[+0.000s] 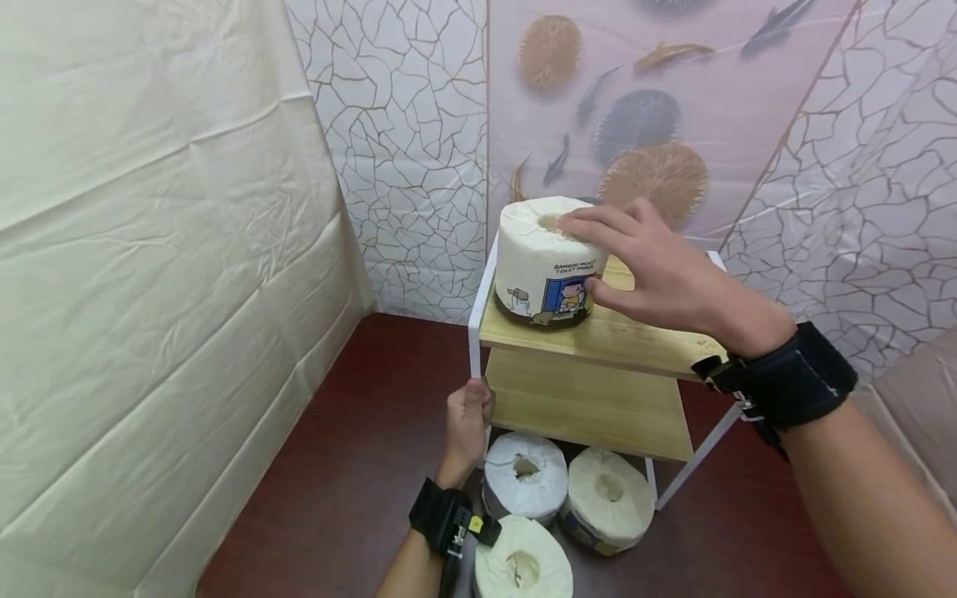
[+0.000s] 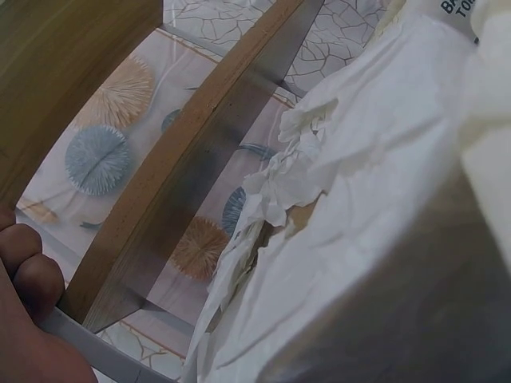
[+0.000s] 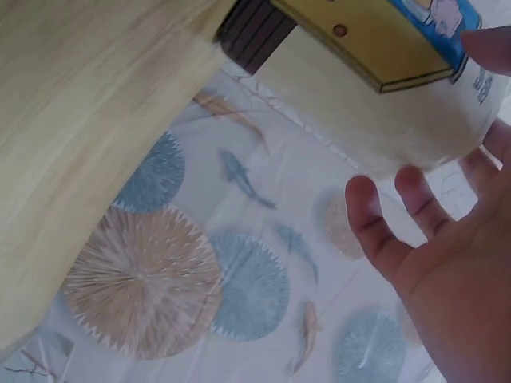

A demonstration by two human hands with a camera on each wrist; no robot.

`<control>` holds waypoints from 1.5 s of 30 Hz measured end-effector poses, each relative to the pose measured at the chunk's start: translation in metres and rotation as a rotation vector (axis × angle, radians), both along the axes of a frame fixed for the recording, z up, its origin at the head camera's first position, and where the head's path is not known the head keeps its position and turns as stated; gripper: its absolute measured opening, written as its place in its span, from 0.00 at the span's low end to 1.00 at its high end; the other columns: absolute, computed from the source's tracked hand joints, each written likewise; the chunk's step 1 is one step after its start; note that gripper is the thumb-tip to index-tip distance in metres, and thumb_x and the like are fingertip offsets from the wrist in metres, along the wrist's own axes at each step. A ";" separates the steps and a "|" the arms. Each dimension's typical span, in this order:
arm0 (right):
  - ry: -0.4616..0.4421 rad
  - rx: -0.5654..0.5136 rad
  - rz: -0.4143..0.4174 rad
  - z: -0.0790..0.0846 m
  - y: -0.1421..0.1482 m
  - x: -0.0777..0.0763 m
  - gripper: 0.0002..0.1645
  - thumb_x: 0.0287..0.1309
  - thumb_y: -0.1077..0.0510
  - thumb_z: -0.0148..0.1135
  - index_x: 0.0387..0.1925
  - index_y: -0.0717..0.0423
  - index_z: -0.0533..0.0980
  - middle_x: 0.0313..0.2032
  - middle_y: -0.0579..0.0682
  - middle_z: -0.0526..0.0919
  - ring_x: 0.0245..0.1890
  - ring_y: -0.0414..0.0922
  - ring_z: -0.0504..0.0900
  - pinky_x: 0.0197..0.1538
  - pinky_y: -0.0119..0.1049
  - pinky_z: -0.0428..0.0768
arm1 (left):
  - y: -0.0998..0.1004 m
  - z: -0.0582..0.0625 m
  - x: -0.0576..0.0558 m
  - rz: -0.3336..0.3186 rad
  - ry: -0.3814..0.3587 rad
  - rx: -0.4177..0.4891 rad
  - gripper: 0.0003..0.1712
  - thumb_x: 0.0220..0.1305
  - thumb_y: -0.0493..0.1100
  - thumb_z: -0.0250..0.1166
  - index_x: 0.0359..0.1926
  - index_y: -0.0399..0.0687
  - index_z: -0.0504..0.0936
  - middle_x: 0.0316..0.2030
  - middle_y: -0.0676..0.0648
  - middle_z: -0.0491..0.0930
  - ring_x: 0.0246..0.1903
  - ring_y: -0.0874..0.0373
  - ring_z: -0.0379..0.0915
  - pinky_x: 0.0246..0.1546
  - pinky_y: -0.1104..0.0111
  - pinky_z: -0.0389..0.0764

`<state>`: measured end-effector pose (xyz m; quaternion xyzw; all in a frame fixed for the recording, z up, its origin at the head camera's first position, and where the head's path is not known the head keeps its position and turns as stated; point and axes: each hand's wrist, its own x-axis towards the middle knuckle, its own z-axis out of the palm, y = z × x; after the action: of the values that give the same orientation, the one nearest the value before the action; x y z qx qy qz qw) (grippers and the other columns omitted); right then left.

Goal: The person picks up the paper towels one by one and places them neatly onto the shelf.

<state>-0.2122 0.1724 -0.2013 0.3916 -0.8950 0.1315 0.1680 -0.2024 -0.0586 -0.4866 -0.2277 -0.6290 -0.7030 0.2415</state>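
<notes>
A wrapped toilet paper roll (image 1: 527, 262) with a printed cartoon label stands upright at the left end of the rack's wooden top shelf (image 1: 643, 332). My right hand (image 1: 669, 270) lies over it, the fingers extended across its top by the core hole, the thumb at the label. In the right wrist view those fingers (image 3: 369, 215) are spread along the roll's edge. Lower down, my left hand (image 1: 467, 419) grips the rack's white metal post (image 1: 475, 353). The left wrist view shows curled fingers (image 2: 36, 279) at that frame.
Below the rack, three more wrapped rolls stand on the dark red floor (image 1: 359, 432): a white one (image 1: 542, 490), a cream one (image 1: 628, 498) and a nearer one (image 1: 497, 573). A lower wooden shelf (image 1: 591, 403) lies between. Cream sheeting (image 1: 164, 249) hangs at left; patterned sheeting (image 1: 419, 149) hangs behind.
</notes>
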 end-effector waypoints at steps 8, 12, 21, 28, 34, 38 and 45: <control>-0.037 -0.057 0.066 -0.003 0.003 -0.007 0.37 0.64 0.69 0.70 0.73 0.51 0.72 0.69 0.53 0.77 0.48 0.51 0.68 0.44 0.47 0.72 | 0.000 0.001 0.000 -0.005 -0.014 0.004 0.40 0.85 0.65 0.37 0.20 0.40 0.58 0.13 0.56 0.55 0.13 0.67 0.49 0.14 0.71 0.51; -0.004 -0.070 0.090 -0.004 0.001 -0.008 0.36 0.62 0.72 0.69 0.70 0.56 0.74 0.67 0.54 0.78 0.49 0.50 0.69 0.45 0.46 0.74 | 0.000 0.000 0.000 -0.014 -0.020 0.009 0.41 0.85 0.66 0.37 0.20 0.40 0.58 0.14 0.57 0.55 0.13 0.67 0.49 0.15 0.71 0.52; 0.038 -0.038 0.031 -0.002 -0.009 -0.004 0.32 0.67 0.63 0.71 0.71 0.56 0.74 0.66 0.54 0.78 0.51 0.53 0.71 0.48 0.50 0.71 | 0.000 0.000 -0.001 -0.016 -0.020 0.011 0.40 0.85 0.65 0.37 0.20 0.40 0.58 0.14 0.57 0.55 0.13 0.67 0.49 0.14 0.71 0.51; 0.078 -0.037 0.001 -0.002 -0.013 -0.005 0.32 0.68 0.60 0.72 0.70 0.56 0.75 0.63 0.56 0.80 0.55 0.57 0.74 0.52 0.57 0.74 | 0.000 0.001 -0.001 -0.021 -0.018 0.009 0.40 0.85 0.64 0.38 0.20 0.40 0.58 0.13 0.57 0.55 0.13 0.68 0.49 0.15 0.72 0.51; 0.090 -0.058 0.017 -0.004 -0.020 -0.007 0.31 0.67 0.62 0.71 0.70 0.57 0.75 0.63 0.57 0.80 0.54 0.59 0.73 0.54 0.59 0.73 | -0.002 0.001 -0.001 -0.002 -0.033 0.020 0.43 0.82 0.69 0.38 0.20 0.39 0.59 0.13 0.57 0.55 0.13 0.68 0.49 0.15 0.72 0.51; 0.099 -0.077 0.016 -0.010 -0.021 -0.008 0.33 0.68 0.63 0.70 0.71 0.58 0.73 0.65 0.59 0.78 0.53 0.61 0.70 0.55 0.58 0.70 | -0.002 0.001 -0.002 0.003 -0.046 0.009 0.44 0.82 0.71 0.37 0.20 0.40 0.58 0.14 0.58 0.55 0.13 0.67 0.49 0.15 0.72 0.51; 0.149 -0.164 0.055 -0.023 -0.016 -0.006 0.35 0.66 0.64 0.72 0.72 0.58 0.72 0.66 0.60 0.76 0.49 0.59 0.66 0.50 0.52 0.62 | 0.000 0.001 -0.001 -0.008 -0.043 -0.012 0.41 0.83 0.68 0.37 0.20 0.41 0.58 0.14 0.58 0.55 0.13 0.66 0.49 0.15 0.71 0.52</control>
<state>-0.2183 0.1566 -0.2241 0.4097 -0.8552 0.1793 0.2619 -0.2038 -0.0590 -0.4858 -0.2165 -0.6375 -0.7048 0.2234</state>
